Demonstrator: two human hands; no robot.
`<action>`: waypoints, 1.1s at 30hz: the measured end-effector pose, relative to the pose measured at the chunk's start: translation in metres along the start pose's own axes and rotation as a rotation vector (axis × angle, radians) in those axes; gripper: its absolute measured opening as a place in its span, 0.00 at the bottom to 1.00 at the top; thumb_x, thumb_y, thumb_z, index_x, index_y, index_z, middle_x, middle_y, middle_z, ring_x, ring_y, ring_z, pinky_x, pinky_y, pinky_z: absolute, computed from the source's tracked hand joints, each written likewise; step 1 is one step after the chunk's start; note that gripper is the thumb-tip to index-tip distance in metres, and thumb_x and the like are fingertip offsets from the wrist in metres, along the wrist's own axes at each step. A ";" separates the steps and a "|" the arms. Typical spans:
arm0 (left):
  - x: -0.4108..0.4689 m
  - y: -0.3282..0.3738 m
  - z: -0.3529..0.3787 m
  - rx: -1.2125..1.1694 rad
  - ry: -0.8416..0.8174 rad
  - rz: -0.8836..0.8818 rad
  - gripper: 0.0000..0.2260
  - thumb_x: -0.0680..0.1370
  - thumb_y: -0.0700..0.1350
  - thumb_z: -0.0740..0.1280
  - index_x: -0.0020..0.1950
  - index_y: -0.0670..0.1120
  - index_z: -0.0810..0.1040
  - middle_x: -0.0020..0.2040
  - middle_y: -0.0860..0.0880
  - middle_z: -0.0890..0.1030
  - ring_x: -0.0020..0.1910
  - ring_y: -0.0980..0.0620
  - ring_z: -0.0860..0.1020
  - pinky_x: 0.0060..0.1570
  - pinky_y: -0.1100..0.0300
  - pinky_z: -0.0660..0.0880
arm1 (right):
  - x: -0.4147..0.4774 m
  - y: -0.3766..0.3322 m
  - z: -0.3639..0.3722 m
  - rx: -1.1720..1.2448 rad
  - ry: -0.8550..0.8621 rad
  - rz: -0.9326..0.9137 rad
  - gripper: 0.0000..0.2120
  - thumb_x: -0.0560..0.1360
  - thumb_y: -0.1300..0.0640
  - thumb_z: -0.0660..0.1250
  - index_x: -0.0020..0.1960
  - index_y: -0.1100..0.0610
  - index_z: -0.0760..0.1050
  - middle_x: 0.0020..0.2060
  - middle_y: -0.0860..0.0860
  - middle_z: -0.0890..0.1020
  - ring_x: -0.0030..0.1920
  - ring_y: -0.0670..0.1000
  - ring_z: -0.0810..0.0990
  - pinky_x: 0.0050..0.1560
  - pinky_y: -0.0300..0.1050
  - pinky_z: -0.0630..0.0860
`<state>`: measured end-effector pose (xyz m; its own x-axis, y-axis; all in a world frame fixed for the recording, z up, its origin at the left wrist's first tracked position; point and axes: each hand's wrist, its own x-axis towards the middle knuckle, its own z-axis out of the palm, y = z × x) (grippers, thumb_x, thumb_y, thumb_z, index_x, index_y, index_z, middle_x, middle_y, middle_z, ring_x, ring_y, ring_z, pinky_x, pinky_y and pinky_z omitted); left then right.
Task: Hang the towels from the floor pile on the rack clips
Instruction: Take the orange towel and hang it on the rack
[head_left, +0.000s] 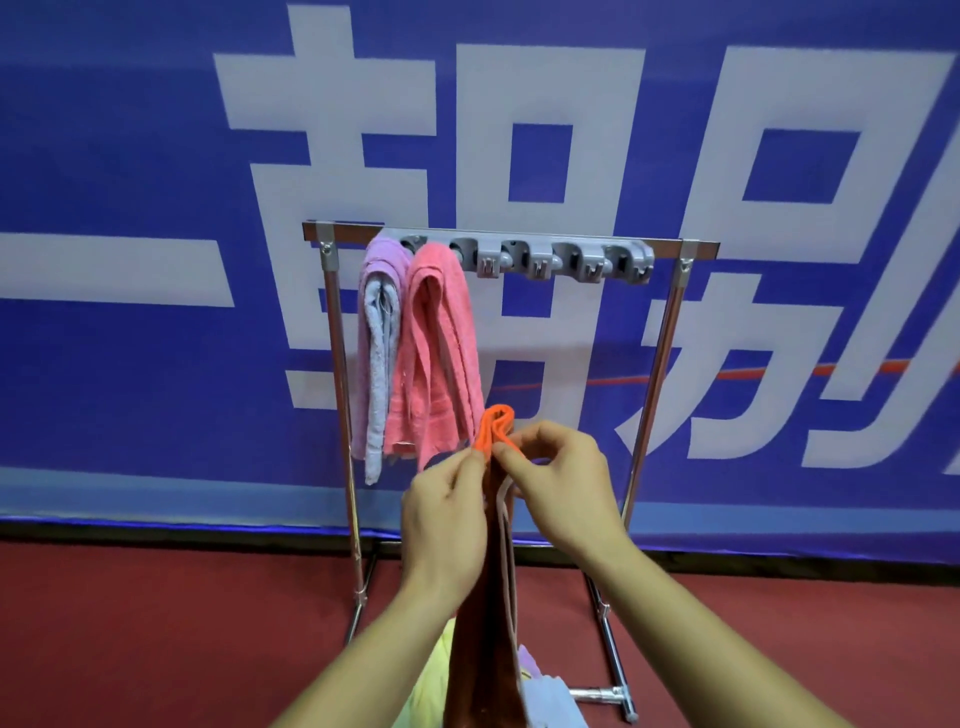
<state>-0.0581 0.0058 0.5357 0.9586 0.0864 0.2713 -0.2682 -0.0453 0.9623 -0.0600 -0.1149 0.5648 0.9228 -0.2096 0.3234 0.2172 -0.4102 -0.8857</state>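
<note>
A metal rack stands before me with a grey clip strip along its top bar. A purple towel and a pink towel hang from the two leftmost clips. Both hands pinch the folded top of an orange towel, held below the clip strip. My left hand grips its left side, my right hand its right side. The towel's length hangs down dark between my forearms. The floor pile of yellow, purple and pale blue towels shows at the bottom, partly hidden by my arms.
Several grey clips to the right of the pink towel hold nothing. A blue banner with large white characters stands right behind the rack. The floor is red. The rack's right foot lies beside the pile.
</note>
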 end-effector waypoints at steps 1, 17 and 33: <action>-0.001 0.004 -0.001 -0.090 0.000 -0.043 0.16 0.79 0.52 0.60 0.43 0.51 0.87 0.41 0.47 0.87 0.46 0.45 0.85 0.50 0.46 0.81 | -0.001 -0.003 -0.001 -0.015 0.001 -0.011 0.06 0.74 0.50 0.73 0.41 0.51 0.83 0.37 0.42 0.85 0.42 0.42 0.83 0.51 0.53 0.81; 0.003 -0.020 -0.031 -0.129 -0.005 -0.052 0.20 0.79 0.31 0.65 0.66 0.49 0.75 0.60 0.48 0.81 0.54 0.60 0.81 0.50 0.71 0.75 | 0.003 -0.022 -0.010 0.183 -0.070 -0.056 0.06 0.80 0.60 0.66 0.46 0.55 0.80 0.36 0.55 0.80 0.39 0.53 0.78 0.50 0.63 0.79; -0.022 -0.084 -0.039 -0.198 -0.378 -0.251 0.11 0.77 0.34 0.71 0.60 0.39 0.80 0.54 0.43 0.86 0.54 0.49 0.84 0.53 0.61 0.79 | 0.033 -0.059 -0.037 0.309 -0.006 -0.090 0.08 0.81 0.60 0.64 0.46 0.50 0.77 0.36 0.44 0.80 0.39 0.46 0.77 0.47 0.52 0.73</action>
<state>-0.0600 0.0463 0.4501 0.9537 -0.2982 0.0393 -0.0023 0.1235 0.9923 -0.0543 -0.1306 0.6404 0.8972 -0.1787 0.4037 0.3835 -0.1379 -0.9132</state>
